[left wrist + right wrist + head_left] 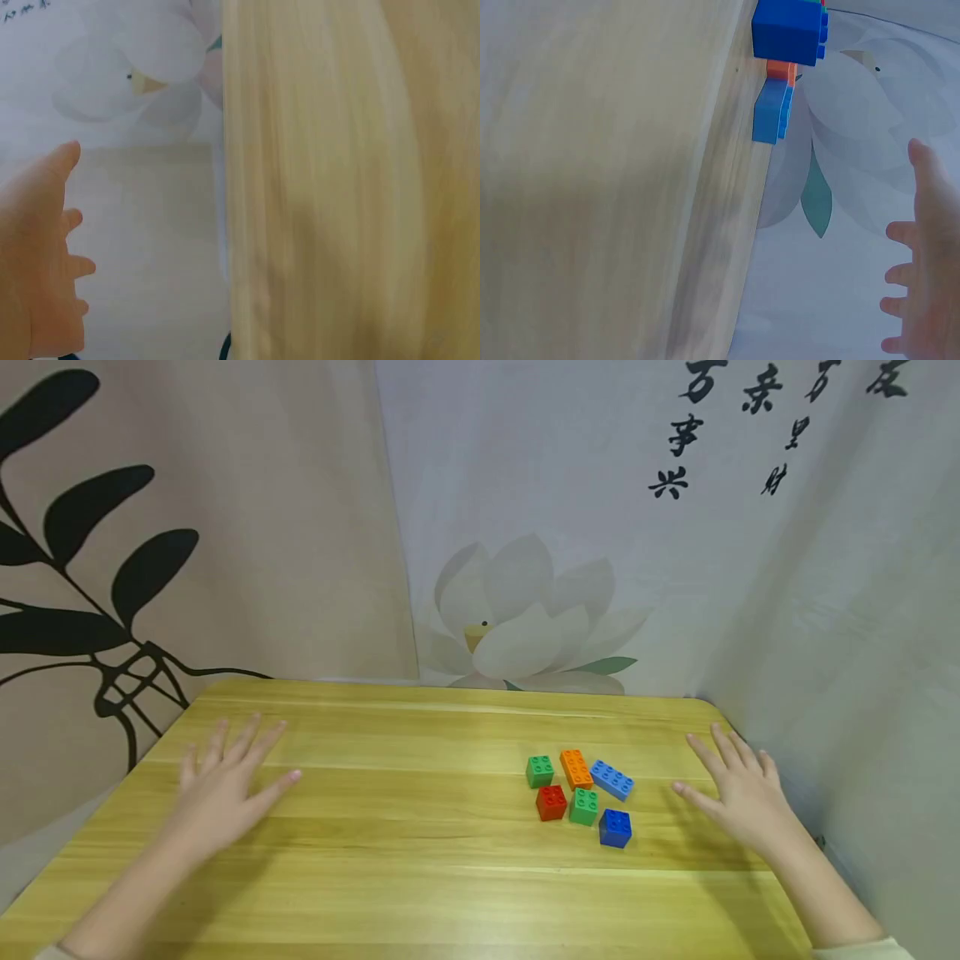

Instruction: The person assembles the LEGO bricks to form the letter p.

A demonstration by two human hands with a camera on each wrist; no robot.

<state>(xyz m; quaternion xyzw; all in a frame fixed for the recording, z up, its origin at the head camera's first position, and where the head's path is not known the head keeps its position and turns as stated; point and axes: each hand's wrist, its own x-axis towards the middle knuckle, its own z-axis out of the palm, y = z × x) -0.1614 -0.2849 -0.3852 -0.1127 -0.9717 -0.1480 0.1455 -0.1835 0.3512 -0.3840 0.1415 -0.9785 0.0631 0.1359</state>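
A broad unobstructed lane crosses the wooden tabletop (408, 827) between the left hand (228, 793) and the six-brick cluster (582, 805), within which only slim gaps show. A narrower lane separates cluster and right hand (742, 793); the printed backdrop (525, 460) bounds the far edge.

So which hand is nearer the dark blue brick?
Right. The right hand is apart from the dark blue brick, on its right; the left hand is much farther, on its left.

Toy bricks (583, 807): smooth plastic, slight gloss. Tabletop (405, 860): grained wood look, soft sheen. Backdrop (315, 527): matt, cloth-like.
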